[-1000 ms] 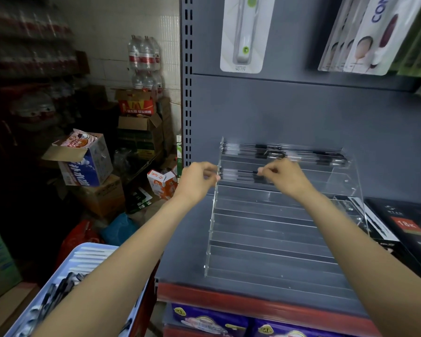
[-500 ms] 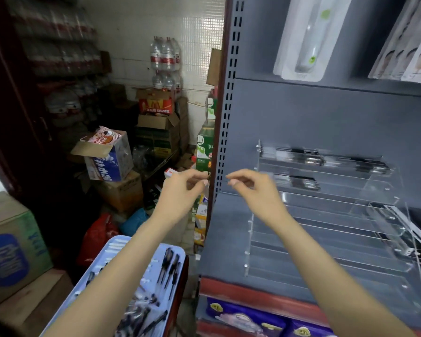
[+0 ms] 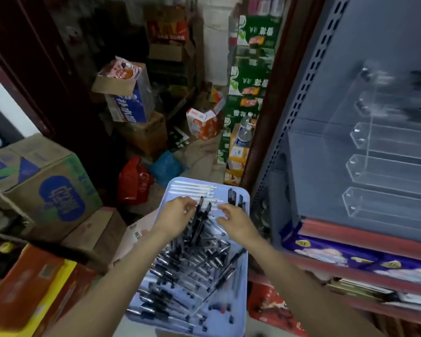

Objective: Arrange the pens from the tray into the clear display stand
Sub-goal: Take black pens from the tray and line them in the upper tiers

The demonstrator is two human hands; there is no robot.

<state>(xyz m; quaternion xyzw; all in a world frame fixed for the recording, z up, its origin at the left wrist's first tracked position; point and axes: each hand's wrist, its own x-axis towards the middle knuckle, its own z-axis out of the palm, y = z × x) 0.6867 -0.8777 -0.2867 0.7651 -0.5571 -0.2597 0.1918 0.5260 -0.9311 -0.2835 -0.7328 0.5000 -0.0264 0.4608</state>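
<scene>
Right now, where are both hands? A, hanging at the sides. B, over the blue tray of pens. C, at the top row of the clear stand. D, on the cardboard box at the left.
B: the left hand and right hand are both over the blue tray, among the pens.

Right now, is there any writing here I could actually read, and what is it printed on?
None reads clearly.
Green cartons: large Chinese characters, blurred.
Blue-and-white box: white lettering, blurred.
Cardboard box with blue logo: characters, unreadable.
Red box at the back: yellow mark, too blurred.
Purple packs under the shelf: print too small.
</scene>
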